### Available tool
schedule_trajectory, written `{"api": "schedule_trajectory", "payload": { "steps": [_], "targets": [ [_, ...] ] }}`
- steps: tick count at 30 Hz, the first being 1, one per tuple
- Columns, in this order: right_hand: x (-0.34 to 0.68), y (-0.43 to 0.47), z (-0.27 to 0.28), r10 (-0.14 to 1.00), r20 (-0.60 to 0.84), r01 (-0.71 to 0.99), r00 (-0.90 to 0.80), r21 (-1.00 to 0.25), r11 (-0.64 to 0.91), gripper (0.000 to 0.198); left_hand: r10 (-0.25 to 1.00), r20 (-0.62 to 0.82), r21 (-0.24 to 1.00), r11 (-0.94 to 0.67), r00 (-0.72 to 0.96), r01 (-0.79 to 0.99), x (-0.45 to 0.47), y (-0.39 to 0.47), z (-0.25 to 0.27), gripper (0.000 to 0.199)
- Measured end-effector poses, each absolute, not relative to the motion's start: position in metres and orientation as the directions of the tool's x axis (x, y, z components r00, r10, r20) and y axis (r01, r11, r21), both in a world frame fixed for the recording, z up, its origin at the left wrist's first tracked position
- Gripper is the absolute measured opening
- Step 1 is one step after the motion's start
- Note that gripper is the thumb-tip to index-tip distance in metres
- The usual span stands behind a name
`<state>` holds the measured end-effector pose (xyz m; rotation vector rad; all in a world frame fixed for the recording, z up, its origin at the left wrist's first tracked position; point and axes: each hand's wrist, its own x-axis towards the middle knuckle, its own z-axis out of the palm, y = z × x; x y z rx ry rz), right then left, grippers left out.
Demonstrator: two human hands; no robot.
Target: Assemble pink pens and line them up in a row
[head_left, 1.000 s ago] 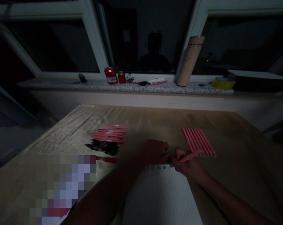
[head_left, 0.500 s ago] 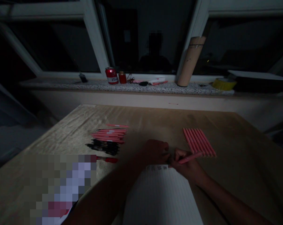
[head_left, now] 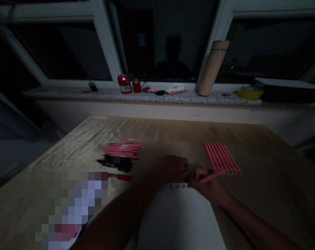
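Observation:
My right hand [head_left: 206, 180] is closed around a pink pen [head_left: 213, 175], held at a slant at the upper right corner of a lined sheet of paper [head_left: 183, 215]. Dark handwritten marks show along the sheet's top edge. Close by on the left, my left hand [head_left: 174, 167] lies at that top edge with its fingers curled; whatever they may hold is hidden in the dim light. Just beyond my right hand, several pink pens [head_left: 221, 158] lie side by side in a neat row.
On the left lie a loose pile of pink pens [head_left: 122, 150], black pens [head_left: 115, 163] and a red pen [head_left: 123, 177]. A blurred patch covers the lower left. The windowsill holds a red can [head_left: 124, 84], a small jar [head_left: 136, 86], a cardboard tube [head_left: 214, 67] and yellow tape [head_left: 249, 93].
The dark marks on the sheet's top line reach slightly further right, beside the pen. Both hands stay in nearly the same place.

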<state>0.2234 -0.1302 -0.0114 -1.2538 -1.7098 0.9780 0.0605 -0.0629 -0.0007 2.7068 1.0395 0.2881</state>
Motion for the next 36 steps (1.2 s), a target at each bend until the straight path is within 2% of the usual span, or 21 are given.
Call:
{"api": "schedule_trajectory", "payload": {
  "steps": [7,11,16,20,25,29,32,36],
  "targets": [
    [0.227,-0.132,-0.008,0.974,0.138,0.369,-0.177,-0.909,0.196,0.029,0.686,0.116,0.306,-0.713,0.718,0.631,0.059,-0.064,0.002,0.032],
    [0.225,-0.132,-0.01,0.986,0.116,0.361,-0.124,-0.92,0.153,0.031,0.702,0.079,0.329,-0.689,0.708,0.646,0.058,-0.065,0.005,0.03],
    [0.223,-0.131,-0.011,0.983,0.135,0.4,-0.129,-0.9,0.176,0.031,0.717,0.045,0.355,-0.663,0.696,0.66,0.058,-0.064,0.01,0.03],
    [0.224,-0.132,-0.013,0.973,0.104,0.374,-0.208,-0.91,0.177,0.033,0.707,0.056,0.369,-0.671,0.705,0.643,0.056,-0.065,0.009,0.029],
    [0.224,-0.131,-0.013,0.978,0.157,0.403,-0.135,-0.893,0.199,0.033,0.711,0.056,0.336,-0.675,0.701,0.657,0.055,-0.068,0.009,0.03],
    [0.225,-0.131,-0.013,0.976,0.137,0.383,-0.17,-0.903,0.194,0.033,0.722,0.066,0.355,-0.662,0.688,0.66,0.054,-0.069,0.007,0.03],
    [0.226,-0.132,-0.016,0.981,0.166,0.382,-0.102,-0.904,0.192,0.032,0.715,0.088,0.374,-0.669,0.693,0.643,0.053,-0.068,0.004,0.03],
    [0.226,-0.136,-0.017,0.979,0.125,0.335,-0.163,-0.926,0.174,0.033,0.707,0.135,0.369,-0.686,0.694,0.627,0.053,-0.067,-0.001,0.027]
  ]
}}
